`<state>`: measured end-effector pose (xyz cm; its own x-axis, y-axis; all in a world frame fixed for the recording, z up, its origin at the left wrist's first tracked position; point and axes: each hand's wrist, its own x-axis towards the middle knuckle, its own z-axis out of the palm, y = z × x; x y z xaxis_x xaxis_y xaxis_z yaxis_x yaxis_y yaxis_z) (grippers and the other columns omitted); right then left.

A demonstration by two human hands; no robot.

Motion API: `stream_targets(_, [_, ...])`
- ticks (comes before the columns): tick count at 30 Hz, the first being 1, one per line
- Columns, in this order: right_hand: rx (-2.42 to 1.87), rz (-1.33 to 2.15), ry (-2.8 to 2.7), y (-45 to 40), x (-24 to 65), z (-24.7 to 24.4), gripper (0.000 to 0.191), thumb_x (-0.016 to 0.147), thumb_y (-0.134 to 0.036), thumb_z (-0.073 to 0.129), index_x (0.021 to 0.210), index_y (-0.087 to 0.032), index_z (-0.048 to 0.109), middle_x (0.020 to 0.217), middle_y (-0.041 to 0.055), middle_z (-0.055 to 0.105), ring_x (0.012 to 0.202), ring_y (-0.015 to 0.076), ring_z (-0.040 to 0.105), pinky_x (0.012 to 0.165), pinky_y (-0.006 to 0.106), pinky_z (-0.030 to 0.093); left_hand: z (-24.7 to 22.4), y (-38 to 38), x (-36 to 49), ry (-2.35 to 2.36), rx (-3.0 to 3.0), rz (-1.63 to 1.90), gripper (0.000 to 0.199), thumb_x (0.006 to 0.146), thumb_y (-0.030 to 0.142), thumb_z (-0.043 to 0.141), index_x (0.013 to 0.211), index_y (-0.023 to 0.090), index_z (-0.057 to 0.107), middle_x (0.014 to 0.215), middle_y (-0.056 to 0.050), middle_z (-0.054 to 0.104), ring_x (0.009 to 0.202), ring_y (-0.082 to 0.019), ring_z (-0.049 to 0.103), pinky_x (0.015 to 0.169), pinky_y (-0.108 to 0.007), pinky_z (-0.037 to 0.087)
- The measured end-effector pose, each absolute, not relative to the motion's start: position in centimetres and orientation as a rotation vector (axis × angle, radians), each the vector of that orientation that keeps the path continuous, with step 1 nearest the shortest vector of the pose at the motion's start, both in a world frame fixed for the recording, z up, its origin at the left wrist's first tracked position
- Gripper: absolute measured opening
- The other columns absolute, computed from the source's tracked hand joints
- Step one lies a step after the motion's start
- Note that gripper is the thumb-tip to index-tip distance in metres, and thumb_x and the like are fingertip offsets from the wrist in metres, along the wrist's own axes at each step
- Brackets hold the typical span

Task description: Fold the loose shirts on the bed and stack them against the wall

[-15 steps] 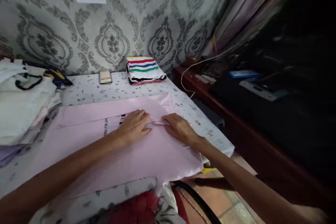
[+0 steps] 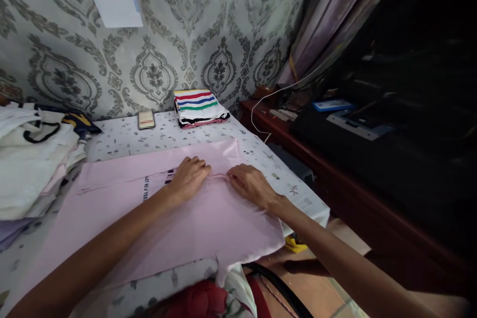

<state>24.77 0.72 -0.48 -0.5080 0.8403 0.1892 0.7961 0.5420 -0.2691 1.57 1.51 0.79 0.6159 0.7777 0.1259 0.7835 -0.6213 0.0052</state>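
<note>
A pink shirt (image 2: 223, 218) with dark lettering lies spread on the patterned sheet, its far part folded over. Near the middle of that fold, my left hand (image 2: 189, 176) has its fingers curled down on the fabric, pinching the edge. My right hand (image 2: 250, 183) is closed on the same edge a short way to the right, fingertips bent under and partly hidden. Between the two hands runs a narrow raised ridge of pink cloth. Part of the dark print is covered by my left hand and forearm.
A folded stack of clothes (image 2: 201, 108) with a striped top sits by the wall, beside a small box-like item (image 2: 146, 119). Piled white garments (image 2: 35, 164) are at left. A dark red wooden desk (image 2: 357, 198) with a white cable (image 2: 257, 104) stands at right.
The fingers of both hands have curled in and tightened on the fold's edge. My right hand has shifted slightly left. The camera view has tilted upward a little.
</note>
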Motion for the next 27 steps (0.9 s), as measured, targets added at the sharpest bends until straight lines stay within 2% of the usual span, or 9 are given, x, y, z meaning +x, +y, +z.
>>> stream_targets(4, [-1.434, 0.333, -2.478, 1.3, 24.5, 0.7, 0.029, 0.099, -0.034, 0.046, 0.095, -0.020, 0.071, 0.091, 0.0071, 0.073, 0.085, 0.0215, 0.065, 0.078, 0.033, 0.048, 1.4, 0.8, 1.1, -1.422, -2.929, -0.235, 0.015, 0.093, 0.021, 0.051, 0.096, 0.020, 0.065, 0.094, -0.005, 0.071, 0.091, -0.024, 0.063, 0.081, -0.039, 0.046])
stream_targets(7, [-1.452, 0.278, -2.339, 3.7, 23.3, 0.5, 0.038, 0.102, -0.032, 0.035, 0.109, -0.018, 0.070, 0.110, 0.0109, 0.073, 0.104, 0.0243, 0.066, 0.092, 0.037, 0.048, 1.3, 0.6, 1.4, -1.462, -2.933, -0.383, 0.025, 0.100, 0.034, 0.043, 0.103, 0.020, 0.065, 0.095, -0.006, 0.071, 0.093, -0.024, 0.065, 0.088, -0.040, 0.048])
stream_targets(10, [-1.548, 0.213, -2.318, 7.1, 21.4, -0.4, 0.047, 0.101, -0.029, 0.034, 0.139, -0.010, 0.054, 0.148, 0.0172, 0.053, 0.139, 0.0260, 0.046, 0.113, 0.039, 0.038, 0.1, 0.9, 1.8, -1.444, -2.947, -0.474, 0.037, 0.104, 0.038, 0.036, 0.128, 0.019, 0.057, 0.130, -0.012, 0.065, 0.124, -0.025, 0.058, 0.104, -0.042, 0.044])
stream_targets(12, [-1.695, 0.214, -2.367, 9.2, 20.5, -1.1, 0.054, 0.101, -0.031, 0.036, 0.149, -0.006, 0.042, 0.159, 0.0187, 0.036, 0.150, 0.0242, 0.030, 0.120, 0.038, 0.028, -1.0, 1.0, 1.9, -1.446, -3.010, -0.373, 0.052, 0.103, 0.046, 0.039, 0.145, 0.017, 0.044, 0.154, -0.016, 0.046, 0.145, -0.028, 0.039, 0.117, -0.045, 0.033])
stream_targets(15, [-1.885, 0.242, -2.369, 11.4, 20.6, -2.1, 0.061, 0.101, -0.036, 0.037, 0.149, 0.002, 0.038, 0.159, 0.0260, 0.032, 0.151, 0.0302, 0.024, 0.123, 0.048, 0.018, -2.2, 0.5, 1.4, -1.460, -3.092, -0.144, 0.072, 0.098, 0.058, 0.043, 0.155, 0.014, 0.032, 0.165, -0.019, 0.022, 0.155, -0.032, 0.013, 0.125, -0.052, 0.017])
stream_targets(17, [-1.960, 0.234, -2.326, 12.5, 21.3, -2.8, 0.061, 0.102, -0.039, 0.032, 0.149, 0.001, 0.038, 0.160, 0.0251, 0.031, 0.152, 0.0325, 0.021, 0.122, 0.055, 0.017, -2.5, -0.2, 0.6, -1.421, -3.129, -0.094, 0.079, 0.096, 0.062, 0.044, 0.157, 0.013, 0.030, 0.166, -0.019, 0.015, 0.155, -0.032, 0.007, 0.126, -0.051, 0.013])
stream_targets(19, [-1.984, 0.208, -2.330, 13.2, 21.9, -3.4, 0.061, 0.103, -0.041, 0.028, 0.150, -0.003, 0.038, 0.162, 0.0210, 0.029, 0.153, 0.0309, 0.018, 0.122, 0.056, 0.017, -2.4, -1.0, -0.7, -1.366, -3.164, -0.147, 0.081, 0.095, 0.065, 0.042, 0.158, 0.015, 0.029, 0.166, -0.016, 0.017, 0.155, -0.030, 0.010, 0.127, -0.047, 0.014])
stream_targets(23, [-1.893, -0.002, -2.352, 13.0, 21.9, -4.1, 0.063, 0.103, -0.040, 0.024, 0.150, -0.002, 0.038, 0.160, 0.0232, 0.032, 0.152, 0.0326, 0.021, 0.121, 0.055, 0.019, -1.4, -1.4, -4.9, -1.571, -3.057, -0.401, 0.073, 0.100, 0.064, 0.027, 0.160, 0.023, 0.023, 0.166, -0.004, 0.025, 0.153, -0.023, 0.021, 0.126, -0.038, 0.019])
stream_targets(27, [-1.611, -0.155, -2.459, 11.1, 21.2, -4.8, 0.061, 0.103, -0.044, 0.023, 0.151, -0.011, 0.040, 0.160, 0.0181, 0.036, 0.150, 0.0304, 0.028, 0.120, 0.054, 0.026, -0.9, 0.3, -11.6, -2.136, -2.697, -0.256, 0.075, 0.100, 0.060, 0.025, 0.160, 0.014, 0.019, 0.168, -0.012, 0.015, 0.155, -0.026, 0.012, 0.126, -0.043, 0.012])
